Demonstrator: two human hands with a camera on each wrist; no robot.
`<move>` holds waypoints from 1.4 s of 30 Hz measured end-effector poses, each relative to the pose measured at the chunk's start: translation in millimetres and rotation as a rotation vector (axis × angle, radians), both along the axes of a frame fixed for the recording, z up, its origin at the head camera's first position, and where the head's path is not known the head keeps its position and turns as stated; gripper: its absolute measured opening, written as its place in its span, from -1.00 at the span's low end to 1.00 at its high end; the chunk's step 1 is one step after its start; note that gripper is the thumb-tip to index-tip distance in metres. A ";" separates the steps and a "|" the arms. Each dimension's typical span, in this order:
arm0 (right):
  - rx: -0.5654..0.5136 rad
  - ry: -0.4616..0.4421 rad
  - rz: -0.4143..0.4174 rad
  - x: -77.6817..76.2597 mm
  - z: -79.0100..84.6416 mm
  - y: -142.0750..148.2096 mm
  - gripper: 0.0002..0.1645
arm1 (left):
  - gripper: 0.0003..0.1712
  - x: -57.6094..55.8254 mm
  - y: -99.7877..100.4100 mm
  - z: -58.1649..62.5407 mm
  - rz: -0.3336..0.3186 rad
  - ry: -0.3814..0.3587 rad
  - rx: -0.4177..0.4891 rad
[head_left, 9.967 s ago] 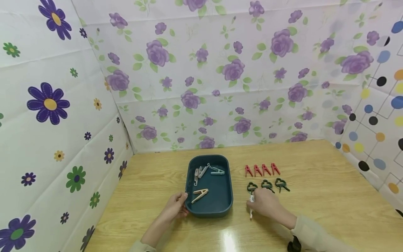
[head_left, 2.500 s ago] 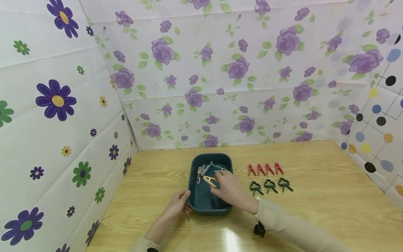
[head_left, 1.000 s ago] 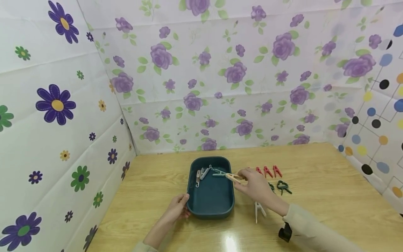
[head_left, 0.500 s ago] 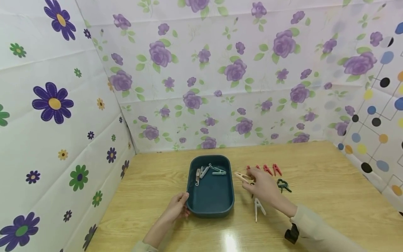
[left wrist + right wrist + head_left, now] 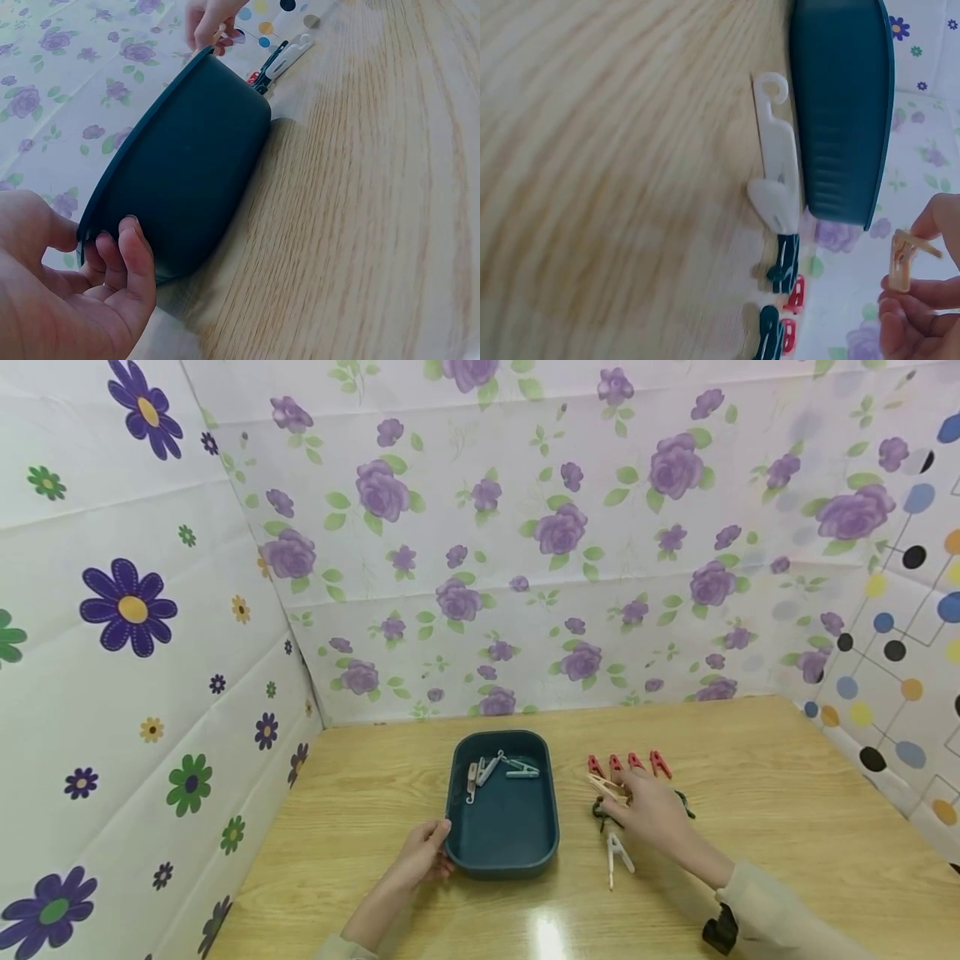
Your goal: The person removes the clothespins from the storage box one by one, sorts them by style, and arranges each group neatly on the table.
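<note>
My left hand [image 5: 422,853] grips the near left rim of a dark teal plastic bin [image 5: 500,870], thumb at the rim and fingers curled against the outer wall in the left wrist view. My right hand [image 5: 660,820] pinches a beige clothespin [image 5: 607,787] between thumb and fingers. In the right wrist view the clothespin [image 5: 901,262] is raised off the table. Below it in the head view are dark green clips [image 5: 598,810], partly covered by the hand. A white clothespin with a hooked end [image 5: 780,154] lies just in front of them.
A row of red clothespins [image 5: 594,766] lies behind the green clips. Inside the bin, toward its far end, are a pale pinkish clip [image 5: 472,781], a whitish clip [image 5: 488,770] and a light teal clip [image 5: 522,770]. Patterned sheets stand around the wooden table [image 5: 360,777].
The right hand released the white clothespin on the table, picked the beige clothespin out of the bin and carried it right, over the green clips. The left hand stayed on the rim.
</note>
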State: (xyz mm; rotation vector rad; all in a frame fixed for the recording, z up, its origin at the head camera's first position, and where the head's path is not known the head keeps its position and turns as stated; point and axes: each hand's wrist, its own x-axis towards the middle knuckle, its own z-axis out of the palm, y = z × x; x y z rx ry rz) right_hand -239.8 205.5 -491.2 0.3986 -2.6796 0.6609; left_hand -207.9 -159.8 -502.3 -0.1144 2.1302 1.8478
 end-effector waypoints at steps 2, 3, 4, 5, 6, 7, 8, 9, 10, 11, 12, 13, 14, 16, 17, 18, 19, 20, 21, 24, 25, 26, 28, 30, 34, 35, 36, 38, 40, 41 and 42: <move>0.010 -0.036 -0.015 1.4 -0.8 3.9 -0.64 | -0.47 0.5 0.2 0.4 -0.001 0.002 -0.001; 0.018 -0.060 -0.023 2.0 -1.3 5.7 -0.65 | -0.48 0.6 0.2 0.6 -0.001 0.002 -0.001; 0.030 -0.082 -0.030 2.1 -2.1 7.5 -0.67 | -0.48 0.7 0.2 0.6 0.000 0.002 -0.001; 0.040 -0.104 -0.034 2.4 -2.6 8.9 -0.68 | -0.48 0.8 0.2 0.5 0.001 0.002 0.000; 0.053 -0.123 -0.035 3.0 -2.7 10.0 -0.69 | -0.47 0.9 0.1 0.7 0.003 0.003 0.000; 0.063 -0.145 -0.039 3.8 -2.5 10.7 -0.70 | -0.47 1.0 0.1 0.8 0.005 0.003 0.000; 0.076 -0.167 -0.041 4.5 -2.7 11.2 -0.71 | -0.47 1.1 0.0 1.1 0.005 0.004 0.002; 0.085 -0.185 -0.042 5.5 -2.3 11.2 -0.70 | -0.47 1.2 0.0 1.2 0.006 0.004 0.004; 0.092 -0.202 -0.039 6.6 -1.9 11.3 -0.70 | -0.47 1.3 -0.1 1.5 0.007 0.005 0.005; 0.099 -0.220 -0.042 8.1 -1.5 10.7 -0.69 | -0.48 1.3 -0.1 1.6 0.007 0.004 0.006; 0.109 -0.230 -0.043 9.6 -1.3 10.5 -0.68 | -0.49 1.3 -0.1 1.7 0.008 0.003 0.007; 0.116 -0.243 -0.048 11.3 -1.1 10.0 -0.68 | -0.49 1.3 -0.2 1.6 0.008 0.001 0.008; 0.125 -0.252 -0.050 12.6 -1.2 9.8 -0.69 | -0.50 1.3 -0.3 1.5 0.008 -0.001 0.009; 0.139 -0.265 -0.058 16.5 -1.0 9.6 -0.71 | -0.51 1.1 -0.5 1.2 0.007 -0.002 0.009; 0.148 -0.268 -0.065 18.5 -0.8 9.5 -0.70 | -0.51 1.0 -0.7 1.0 0.006 -0.001 0.009; 0.152 -0.270 -0.071 20.6 -0.8 9.7 -0.69 | -0.51 0.9 -0.9 1.0 0.004 0.001 0.010; 0.156 -0.277 -0.081 23.0 -0.7 9.9 -0.67 | -0.52 0.8 -1.1 1.0 0.002 0.003 0.011; 0.161 -0.280 -0.089 25.6 -0.2 10.2 -0.63 | -0.52 0.7 -1.3 1.2 0.000 0.006 0.012; 0.166 -0.279 -0.097 28.4 0.1 10.4 -0.59 | -0.52 0.6 -1.6 1.5 -0.001 0.008 0.014; 0.179 -0.289 -0.114 38.4 0.4 11.3 -0.55 | -0.52 0.7 -2.4 2.6 -0.004 0.017 0.016; 0.195 -0.291 -0.116 41.9 0.4 11.5 -0.55 | -0.51 0.8 -2.7 2.9 -0.005 0.019 0.016; 0.204 -0.286 -0.116 45.2 0.6 11.5 -0.54 | -0.50 0.8 -3.1 3.0 -0.004 0.020 0.017; 0.232 -0.288 -0.118 51.9 0.2 11.4 -0.57 | -0.50 0.7 -3.5 3.2 -0.004 0.022 0.017; 0.259 -0.288 -0.122 55.4 -1.1 11.3 -0.58 | -0.49 0.4 -4.2 2.9 -0.006 0.021 0.018; 0.270 -0.320 -0.125 57.1 -5.6 10.4 -0.58 | -0.49 -0.3 -4.3 1.8 -0.007 0.024 0.011; 0.273 -0.328 -0.122 57.0 -6.7 10.4 -0.58 | -0.48 -0.3 -4.1 1.5 -0.007 0.023 0.010; 0.275 -0.333 -0.118 57.1 -7.4 10.1 -0.58 | -0.48 -0.4 -3.7 1.1 -0.007 0.022 0.009; 0.287 -0.339 -0.114 57.4 -7.2 9.4 -0.55 | -0.45 -0.1 -3.1 0.7 -0.008 0.018 0.007; 0.310 -0.325 -0.119 57.0 -5.1 8.5 -0.51 | -0.43 -0.1 -2.6 0.6 -0.011 0.015 0.008; 0.310 -0.313 -0.119 56.2 -2.8 7.5 -0.49 | -0.43 -0.1 -2.4 0.9 -0.011 0.012 0.012; 0.316 -0.297 -0.121 55.1 -0.4 6.5 -0.47 | -0.43 -0.2 -2.2 0.8 -0.012 0.011 0.013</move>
